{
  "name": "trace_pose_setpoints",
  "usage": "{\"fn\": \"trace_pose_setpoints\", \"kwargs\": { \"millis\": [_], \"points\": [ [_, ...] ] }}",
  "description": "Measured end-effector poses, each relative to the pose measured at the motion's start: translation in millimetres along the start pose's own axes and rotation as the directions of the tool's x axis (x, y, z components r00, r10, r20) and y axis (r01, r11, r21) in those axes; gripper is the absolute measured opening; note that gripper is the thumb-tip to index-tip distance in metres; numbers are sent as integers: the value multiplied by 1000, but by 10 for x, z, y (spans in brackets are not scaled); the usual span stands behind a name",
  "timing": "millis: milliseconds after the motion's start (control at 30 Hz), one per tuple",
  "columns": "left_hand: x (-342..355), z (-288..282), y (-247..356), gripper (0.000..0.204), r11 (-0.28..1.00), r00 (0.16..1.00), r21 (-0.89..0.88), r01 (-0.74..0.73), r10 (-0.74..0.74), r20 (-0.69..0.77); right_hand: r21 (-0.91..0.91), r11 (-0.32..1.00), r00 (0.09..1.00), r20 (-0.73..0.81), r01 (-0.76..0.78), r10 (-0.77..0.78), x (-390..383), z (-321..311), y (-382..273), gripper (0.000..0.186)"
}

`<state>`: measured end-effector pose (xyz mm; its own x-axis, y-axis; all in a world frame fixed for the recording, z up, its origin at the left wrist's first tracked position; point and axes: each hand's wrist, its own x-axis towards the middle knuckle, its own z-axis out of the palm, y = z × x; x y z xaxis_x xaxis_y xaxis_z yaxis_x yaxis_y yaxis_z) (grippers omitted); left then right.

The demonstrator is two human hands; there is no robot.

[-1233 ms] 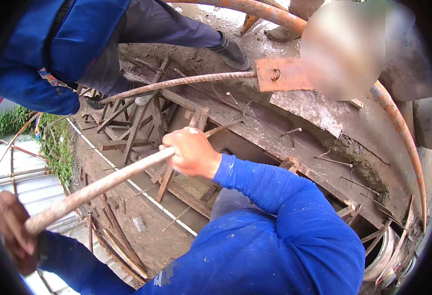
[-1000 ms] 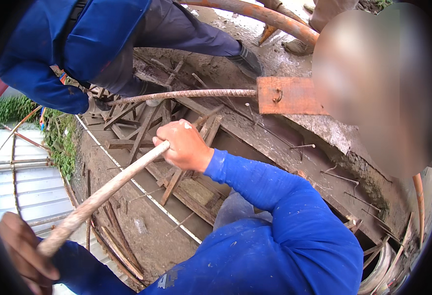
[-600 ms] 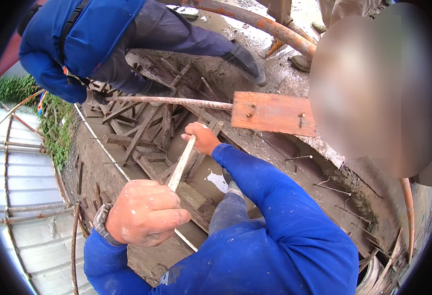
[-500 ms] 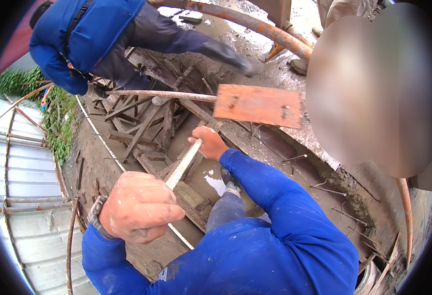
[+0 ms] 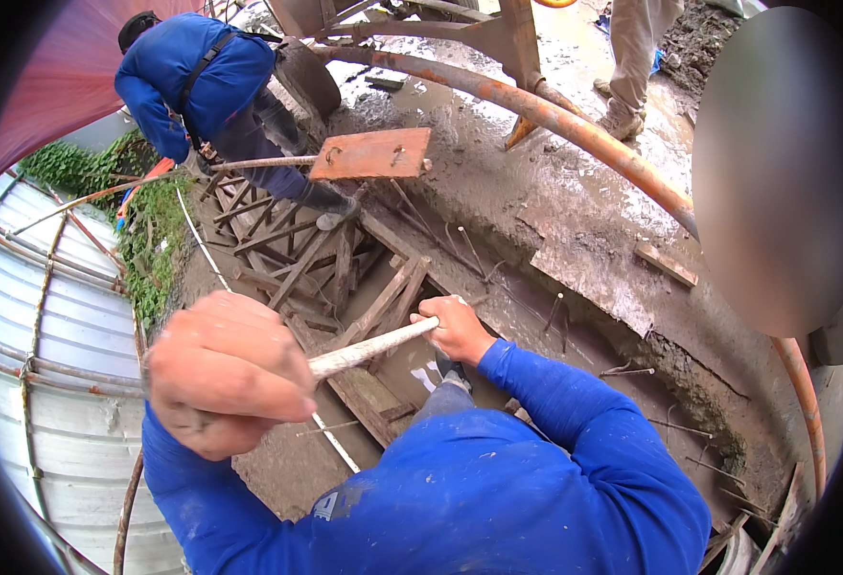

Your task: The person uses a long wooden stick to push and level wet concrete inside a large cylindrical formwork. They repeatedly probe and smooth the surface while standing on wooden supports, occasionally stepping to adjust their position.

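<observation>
A pale, worn wooden handle (image 5: 373, 349) runs across in front of me, gripped in both fists. My left hand (image 5: 230, 374), slightly blurred, is wrapped round its near end. Farther out and to the right, my right hand (image 5: 455, 328) closes round the handle; any tool head beyond it cannot be made out. Both arms wear blue sleeves. Toward the far left a co-worker in blue (image 5: 196, 81) bends over and holds a long pole (image 5: 258, 163). An orange-brown rectangular board (image 5: 371, 154) is fixed on that pole, apart from my hands.
Crossed wooden planks (image 5: 297, 251) lie in a muddy trench below. Thin metal rods (image 5: 629, 372) stick out along its right side. A rusty orange pipe (image 5: 536, 77) curves across the far side. Corrugated metal sheets (image 5: 76, 335) lie left; another person's legs (image 5: 632, 72) stand far right.
The co-worker and the board now appear farther off, the board up and to the left. My left hand looks larger and closer; my right hand sits lower and more to the right.
</observation>
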<state>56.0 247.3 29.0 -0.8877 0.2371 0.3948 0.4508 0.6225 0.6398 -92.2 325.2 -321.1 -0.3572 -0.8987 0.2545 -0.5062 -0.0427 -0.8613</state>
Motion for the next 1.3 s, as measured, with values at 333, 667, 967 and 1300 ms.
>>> {"fn": "trace_pose_setpoints", "kwargs": {
  "millis": [333,667,967,1300],
  "points": [
    [-10,-1367,-19,7,958,908,-269,-97,196,371,127,958,951,-206,259,-230,842,147,-611,37],
    [-213,-1636,-1208,5,980,887,100,-170,108,449,149,929,925,-233,340,-301,2637,1027,128,38],
    [-619,-767,-2528,18,932,965,334,141,-205,163,100,982,987,-27,161,-159,3088,1747,1552,30],
    [-359,-1433,-1494,15,991,986,57,122,-114,-119,82,995,997,-41,-65,68,1590,429,269,10]
  ]
}}
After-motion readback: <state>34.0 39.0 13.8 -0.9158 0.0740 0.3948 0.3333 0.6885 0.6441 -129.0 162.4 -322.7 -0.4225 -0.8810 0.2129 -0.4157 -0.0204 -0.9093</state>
